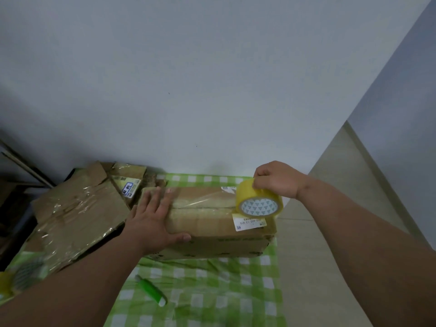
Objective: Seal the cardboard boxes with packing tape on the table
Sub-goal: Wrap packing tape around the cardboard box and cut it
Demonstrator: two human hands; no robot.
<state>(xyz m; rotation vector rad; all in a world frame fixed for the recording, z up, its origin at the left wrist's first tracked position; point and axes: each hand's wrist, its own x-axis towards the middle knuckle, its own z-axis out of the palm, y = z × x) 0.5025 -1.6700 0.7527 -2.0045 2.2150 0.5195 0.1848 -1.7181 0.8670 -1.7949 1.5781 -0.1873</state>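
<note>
A table under a green-and-white checked cloth (212,291) stands against a pale wall (188,79), and most of its far half is taken up by cardboard. On the left lies a heap of flattened boxes (77,215), creased and streaked with old shiny tape. Just beside it, in the middle, sits a closed cardboard box (219,234) with a white label (247,224) near its right end. A clear strip of tape (203,199) runs along the top seam. The left hand (153,220) lies flat on the box's left end, fingers straight and spread, pressing the tape down. The right hand (276,180) grips a yellow tape roll (258,201) at the box's right end, fingers curled over its rim. Nearer the camera a green utility knife (151,290) rests on the cloth, and a second, blurred tape roll (21,277) sits at the left edge.
</note>
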